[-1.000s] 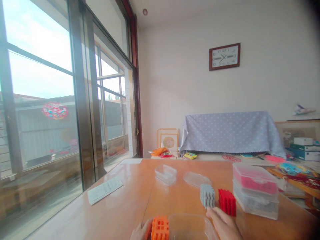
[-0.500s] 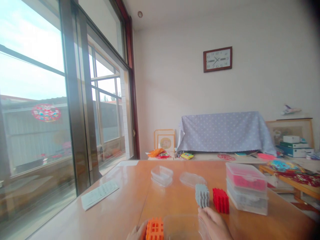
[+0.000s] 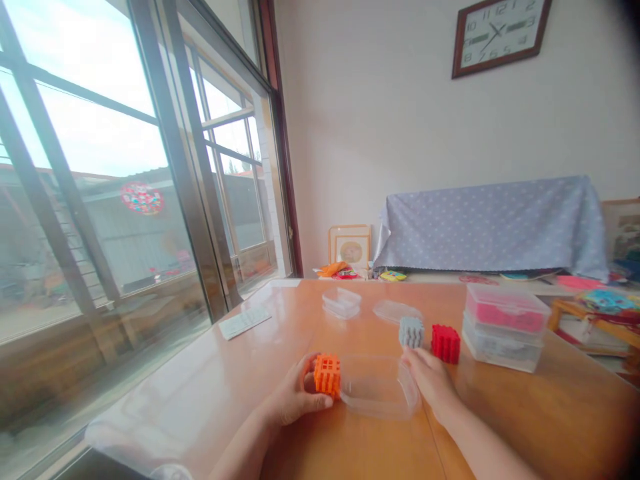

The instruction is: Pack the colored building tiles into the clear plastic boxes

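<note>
My left hand (image 3: pixel 295 393) is closed around an orange stack of slotted plastic pieces (image 3: pixel 327 375), just left of a transparent plastic container (image 3: pixel 380 410) on the table. At the container's right end is my right hand (image 3: pixel 427 373), fingers together and pointing forward. Its fingertips meet the near lower side of a grey stack of slotted pieces (image 3: pixel 411 331). Whether they grip that stack or the container's edge is hidden. A red stack of similar pieces (image 3: pixel 445 343) stands right of the grey one.
Two stacked transparent boxes (image 3: pixel 503 347), the upper with pink contents, stand on the right of the wooden table (image 3: pixel 320 460). Farther back lie a small transparent tub (image 3: pixel 341 303) and a transparent lid (image 3: pixel 397 311). A printed sheet (image 3: pixel 245 323) lies at the left, near the window.
The view has tilted down and shifted, bringing both hands and forearms more fully into sight. The left hand keeps hold of the orange stack; the right hand stays beside the grey stack.
</note>
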`<act>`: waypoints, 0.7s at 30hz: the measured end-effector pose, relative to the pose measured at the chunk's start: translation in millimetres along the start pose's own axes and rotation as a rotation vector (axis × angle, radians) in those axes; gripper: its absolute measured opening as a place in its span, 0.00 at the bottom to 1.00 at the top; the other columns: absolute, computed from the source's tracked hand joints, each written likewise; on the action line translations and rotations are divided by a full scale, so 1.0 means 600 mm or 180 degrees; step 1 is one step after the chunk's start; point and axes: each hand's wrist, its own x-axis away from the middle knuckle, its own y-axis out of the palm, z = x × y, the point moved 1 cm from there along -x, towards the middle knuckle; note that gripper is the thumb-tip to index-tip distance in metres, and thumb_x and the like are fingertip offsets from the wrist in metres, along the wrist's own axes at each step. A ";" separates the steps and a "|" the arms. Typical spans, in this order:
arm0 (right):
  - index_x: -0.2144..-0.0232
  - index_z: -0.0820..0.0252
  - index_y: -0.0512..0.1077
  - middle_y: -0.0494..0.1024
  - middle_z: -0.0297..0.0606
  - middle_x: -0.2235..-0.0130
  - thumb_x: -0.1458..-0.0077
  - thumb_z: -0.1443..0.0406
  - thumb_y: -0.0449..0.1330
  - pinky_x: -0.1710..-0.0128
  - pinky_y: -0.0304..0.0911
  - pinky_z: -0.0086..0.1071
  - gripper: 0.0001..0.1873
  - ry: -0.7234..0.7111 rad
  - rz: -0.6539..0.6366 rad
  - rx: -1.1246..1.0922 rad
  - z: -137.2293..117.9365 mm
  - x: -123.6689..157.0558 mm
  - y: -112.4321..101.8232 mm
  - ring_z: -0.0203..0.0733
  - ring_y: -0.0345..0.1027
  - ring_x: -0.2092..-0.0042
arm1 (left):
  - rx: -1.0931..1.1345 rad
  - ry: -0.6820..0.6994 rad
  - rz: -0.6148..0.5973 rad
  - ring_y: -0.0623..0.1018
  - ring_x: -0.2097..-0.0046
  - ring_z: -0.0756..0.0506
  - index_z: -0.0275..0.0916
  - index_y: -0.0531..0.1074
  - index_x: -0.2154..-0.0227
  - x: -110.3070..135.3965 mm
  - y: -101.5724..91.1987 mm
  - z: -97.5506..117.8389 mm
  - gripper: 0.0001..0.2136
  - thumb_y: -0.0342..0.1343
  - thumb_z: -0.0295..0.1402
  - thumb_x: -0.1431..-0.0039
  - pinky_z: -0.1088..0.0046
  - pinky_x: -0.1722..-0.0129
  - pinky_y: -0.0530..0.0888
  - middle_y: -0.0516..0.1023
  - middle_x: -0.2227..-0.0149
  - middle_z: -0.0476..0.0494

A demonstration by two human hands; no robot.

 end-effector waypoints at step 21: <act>0.70 0.62 0.78 0.73 0.35 0.77 0.45 0.42 0.53 0.71 0.56 0.32 0.30 -0.0120 0.0165 0.0120 -0.004 -0.003 -0.010 0.43 0.65 0.72 | -0.2091 0.0238 0.0282 0.72 0.42 0.38 0.44 0.66 0.40 -0.013 -0.019 0.130 0.32 0.63 0.31 0.52 0.60 0.41 0.68 0.72 0.41 0.40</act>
